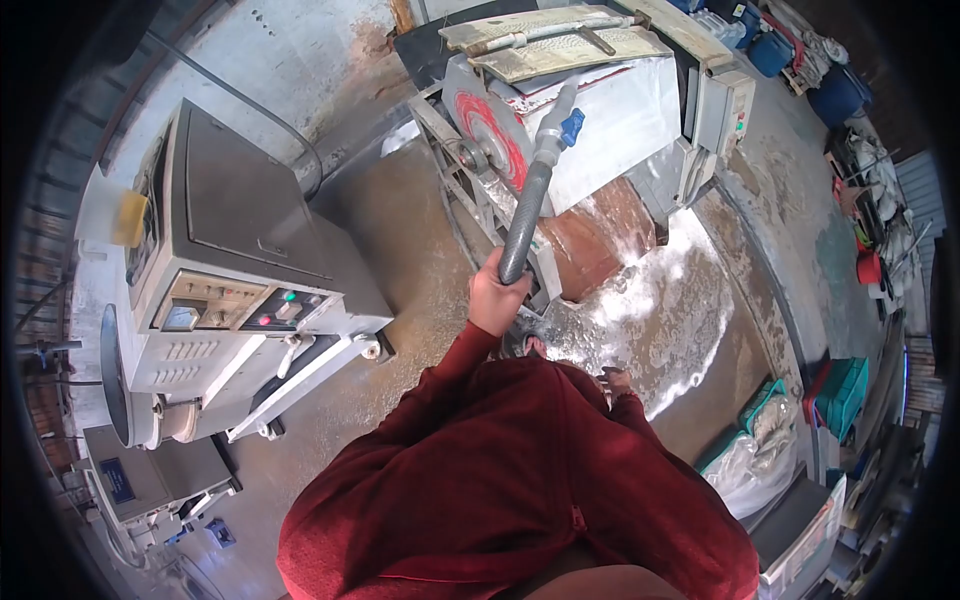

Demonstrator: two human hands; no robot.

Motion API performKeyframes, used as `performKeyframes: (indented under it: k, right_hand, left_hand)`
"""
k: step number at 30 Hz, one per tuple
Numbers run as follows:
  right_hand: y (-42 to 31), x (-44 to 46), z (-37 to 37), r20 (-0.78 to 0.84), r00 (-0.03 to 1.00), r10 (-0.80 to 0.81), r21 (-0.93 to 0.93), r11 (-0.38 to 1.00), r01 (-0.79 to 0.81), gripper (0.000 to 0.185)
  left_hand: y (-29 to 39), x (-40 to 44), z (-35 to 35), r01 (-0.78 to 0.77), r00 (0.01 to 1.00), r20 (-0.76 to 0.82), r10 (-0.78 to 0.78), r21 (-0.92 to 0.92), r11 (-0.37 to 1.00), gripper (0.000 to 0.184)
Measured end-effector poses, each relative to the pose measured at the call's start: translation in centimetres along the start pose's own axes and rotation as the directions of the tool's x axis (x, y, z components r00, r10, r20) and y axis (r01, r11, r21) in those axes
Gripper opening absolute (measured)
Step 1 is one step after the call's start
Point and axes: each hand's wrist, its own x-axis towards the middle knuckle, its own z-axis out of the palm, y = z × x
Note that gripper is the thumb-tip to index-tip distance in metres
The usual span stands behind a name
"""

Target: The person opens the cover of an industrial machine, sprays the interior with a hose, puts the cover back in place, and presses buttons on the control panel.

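Note:
My left hand is wrapped round a grey ribbed hose. A grey pipe end with a blue valve handle tops the hose, tilted up towards a large white machine. Low in front of my body, my right hand shows only in part beside my jacket. Its fingers look curled by something small and dark that I cannot make out. Beneath the machine's white front, water runs over a reddish-brown sloping surface and foams on the wet floor.
A grey control cabinet with buttons stands on my left, a smaller grey machine behind it. Green crates and a clear plastic bag lie right. A low kerb borders the wet floor; blue containers stand at the back right.

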Motion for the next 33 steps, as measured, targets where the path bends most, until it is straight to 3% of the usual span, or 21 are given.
performKeyframes:
  k: [7, 10, 13, 19, 25, 33]
  right_hand:
    - [0.3, 0.7, 0.0, 0.003, 0.999, 0.036, 0.018, 0.999, -0.036, 0.042]
    - [1.1, 1.0, -0.3, 0.015, 1.000, 0.003, 0.023, 1.000, -0.004, 0.041]
    - [1.1, 0.5, -0.2, -0.014, 0.999, 0.035, 0.008, 0.999, -0.035, 0.041]
    - [1.9, 1.4, -1.0, 0.003, 1.000, 0.026, -0.006, 1.000, -0.026, 0.037]
    - [1.6, 1.6, -0.7, 0.010, 1.000, 0.018, 0.013, 1.000, -0.018, 0.040]
    - [-0.6, -0.5, -0.3, 0.029, 1.000, 0.001, -0.020, 1.000, -0.001, 0.040]
  left_hand:
    - [-1.6, 2.4, 2.3, 0.063, 0.996, 0.065, -0.060, -0.034, 0.997, 0.012]
    - [-2.7, 2.8, 3.0, -0.107, 0.992, 0.055, 0.109, -0.052, 0.993, 0.013]
    - [-2.4, 2.7, 2.6, -0.027, 0.995, 0.089, 0.037, -0.103, 0.994, 0.013]
    - [-1.8, 1.9, 2.1, -0.042, 0.999, -0.001, 0.042, -0.041, 0.998, 0.011]
    - [-2.0, 0.8, 1.1, 0.085, 0.996, -0.027, -0.088, -0.106, 0.991, 0.011]
    - [-2.6, -0.3, -0.2, 0.035, 0.994, -0.100, -0.044, -0.090, 0.995, 0.013]
